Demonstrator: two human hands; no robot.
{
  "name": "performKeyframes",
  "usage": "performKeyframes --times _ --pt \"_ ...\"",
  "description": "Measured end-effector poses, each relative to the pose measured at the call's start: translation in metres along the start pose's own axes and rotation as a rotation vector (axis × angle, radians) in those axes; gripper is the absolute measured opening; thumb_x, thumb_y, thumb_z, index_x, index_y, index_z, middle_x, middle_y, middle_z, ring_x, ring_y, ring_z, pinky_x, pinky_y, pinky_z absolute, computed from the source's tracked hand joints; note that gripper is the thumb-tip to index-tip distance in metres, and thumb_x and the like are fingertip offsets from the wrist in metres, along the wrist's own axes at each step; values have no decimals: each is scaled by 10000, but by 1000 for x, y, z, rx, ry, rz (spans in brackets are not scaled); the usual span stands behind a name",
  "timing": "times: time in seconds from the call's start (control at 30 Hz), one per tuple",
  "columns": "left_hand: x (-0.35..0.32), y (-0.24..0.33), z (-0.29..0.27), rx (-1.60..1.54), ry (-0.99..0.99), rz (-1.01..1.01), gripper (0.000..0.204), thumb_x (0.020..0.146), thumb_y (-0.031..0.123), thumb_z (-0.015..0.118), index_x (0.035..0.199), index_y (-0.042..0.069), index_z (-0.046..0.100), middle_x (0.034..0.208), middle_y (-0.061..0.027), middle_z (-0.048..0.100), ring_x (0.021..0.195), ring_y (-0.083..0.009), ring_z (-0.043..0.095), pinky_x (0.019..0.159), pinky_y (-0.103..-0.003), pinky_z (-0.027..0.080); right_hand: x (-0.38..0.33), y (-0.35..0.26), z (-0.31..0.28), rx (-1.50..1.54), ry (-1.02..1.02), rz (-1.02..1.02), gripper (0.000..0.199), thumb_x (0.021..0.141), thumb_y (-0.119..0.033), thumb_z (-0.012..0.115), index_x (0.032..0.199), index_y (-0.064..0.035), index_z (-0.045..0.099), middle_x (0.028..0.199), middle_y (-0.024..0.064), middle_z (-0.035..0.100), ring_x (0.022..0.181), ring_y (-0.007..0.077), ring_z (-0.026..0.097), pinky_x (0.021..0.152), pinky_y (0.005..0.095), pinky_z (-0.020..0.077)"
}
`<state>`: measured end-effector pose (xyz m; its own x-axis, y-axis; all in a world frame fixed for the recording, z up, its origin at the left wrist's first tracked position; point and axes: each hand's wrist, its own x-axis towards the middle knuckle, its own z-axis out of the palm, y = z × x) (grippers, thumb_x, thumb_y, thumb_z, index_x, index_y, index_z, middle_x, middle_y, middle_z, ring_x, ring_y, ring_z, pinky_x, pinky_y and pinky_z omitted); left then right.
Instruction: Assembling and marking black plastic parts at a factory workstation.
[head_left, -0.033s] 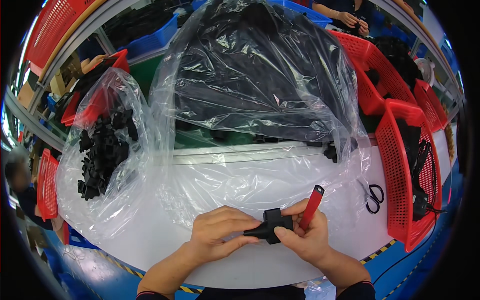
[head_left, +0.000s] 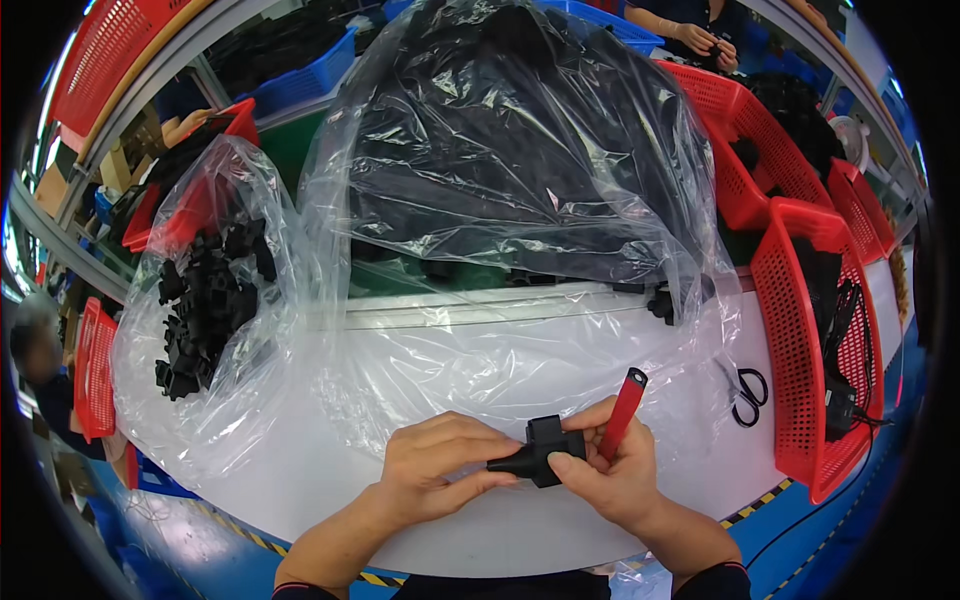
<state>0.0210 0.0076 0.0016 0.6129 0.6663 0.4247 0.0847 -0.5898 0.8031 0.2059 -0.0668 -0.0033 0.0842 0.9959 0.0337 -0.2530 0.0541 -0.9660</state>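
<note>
My left hand (head_left: 440, 465) is closed, pinching the tapered end of a black moulded plastic part (head_left: 545, 450) between thumb and fingers. Gripping the blocky end of the same part, my right hand (head_left: 620, 470) presses its thumb on the near face. A slim red-handled tool (head_left: 624, 412) with a black, holed end is also tucked in my right hand and points up and away. Its other end is hidden by my fingers, so its kind cannot be made out. Both hands are just above the white table (head_left: 470, 535), near its front edge.
A clear bag (head_left: 200, 310) of black parts lies at the left. Beyond my hands stands a large clear bag (head_left: 520, 150) full of dark pieces. Black-handled scissors (head_left: 748, 397) lie right, beside a red basket (head_left: 795, 350) holding a cable. Other people sit across and at left.
</note>
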Motion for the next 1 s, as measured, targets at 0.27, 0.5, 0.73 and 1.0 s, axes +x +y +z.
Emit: performKeyframes --times 0.27,0.5,0.73,1.0 --pt "0 6 -3 -177 108 -319 213 731 53 672 938 9 651 793 -95 632 703 -142 620 604 -210 511 7 -15 -4 -111 -148 170 547 722 -70 710 1185 -33 419 676 -45 474 497 2 330 455 177 251" --pt "8 17 15 -128 339 -183 391 684 81 719 1056 57 601 1025 -96 490 895 -193 524 707 -268 481 12 -10 -5 177 38 400 512 753 -77 685 1156 -40 372 659 -18 480 519 15 370 466 174 276" --pt "-2 15 14 113 268 -135 256 617 111 786 822 65 638 878 -53 473 784 -151 479 640 -234 416 1 5 3 118 62 211 553 726 -49 712 1116 -63 321 614 -41 378 500 21 337 450 179 278" --pt "-11 10 19 19 343 -84 132 699 68 715 753 41 598 821 -61 478 764 -155 465 698 -273 399 -12 19 14 64 1 67 615 731 35 672 1140 -102 234 963 122 541 729 92 558 577 193 434"
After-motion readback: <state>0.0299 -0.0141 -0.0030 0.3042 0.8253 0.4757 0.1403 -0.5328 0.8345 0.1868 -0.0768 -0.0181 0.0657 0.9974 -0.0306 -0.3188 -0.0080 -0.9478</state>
